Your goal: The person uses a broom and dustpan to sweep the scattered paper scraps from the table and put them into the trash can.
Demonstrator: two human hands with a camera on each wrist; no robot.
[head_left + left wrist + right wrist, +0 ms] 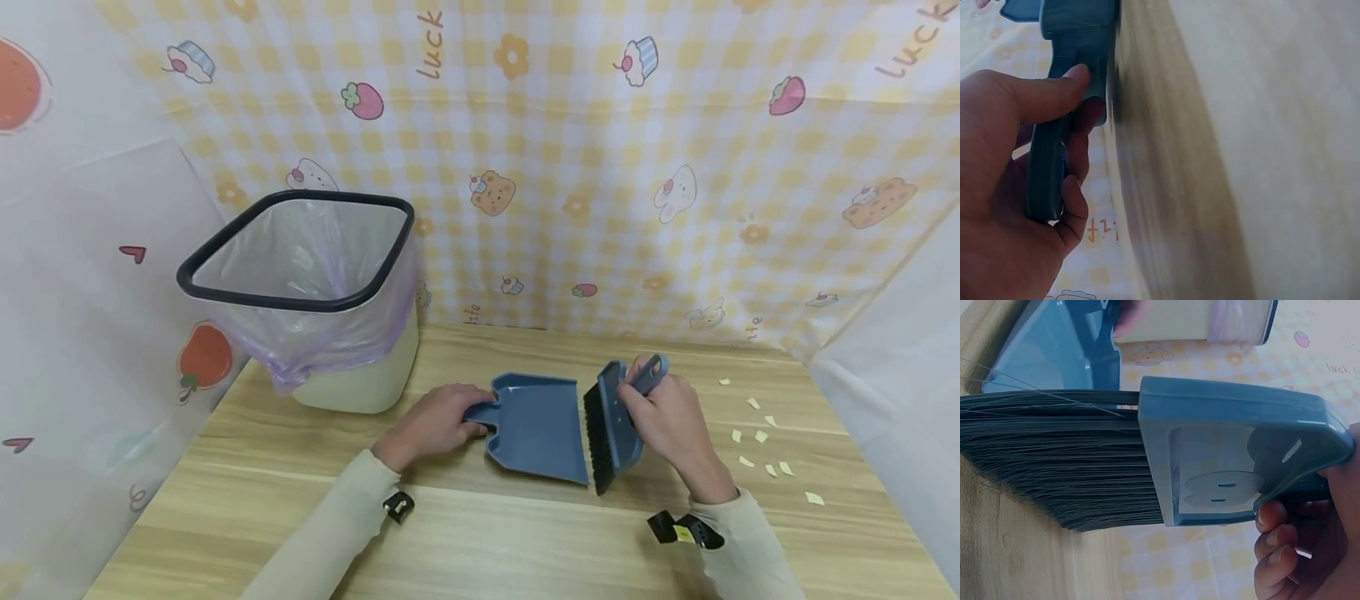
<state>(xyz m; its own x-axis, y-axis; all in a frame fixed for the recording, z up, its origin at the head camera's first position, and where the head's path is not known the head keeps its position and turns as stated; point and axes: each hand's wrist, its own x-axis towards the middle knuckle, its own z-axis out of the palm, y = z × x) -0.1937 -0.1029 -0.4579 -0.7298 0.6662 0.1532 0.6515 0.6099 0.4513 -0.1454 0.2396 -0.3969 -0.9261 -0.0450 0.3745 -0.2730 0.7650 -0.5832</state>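
A blue dustpan (536, 427) lies on the wooden table with its wide mouth facing right. My left hand (442, 421) grips its short handle (1047, 169), thumb on top and fingers curled beneath. In my right hand (670, 408) is a blue hand brush (1235, 456), held by its handle with the fingers wrapped round. Its dark bristles (597, 437) point down and left, right at the dustpan's front lip. Several small pale-yellow paper bits (761, 437) lie scattered on the table to the right of the brush.
A cream trash bin (360, 387) with a black rim (296, 304) and a clear-purple bag liner stands at the back left of the table. Behind hangs a yellow checked curtain (547, 167) with cartoon prints. White cloth (90, 275) borders the left side.
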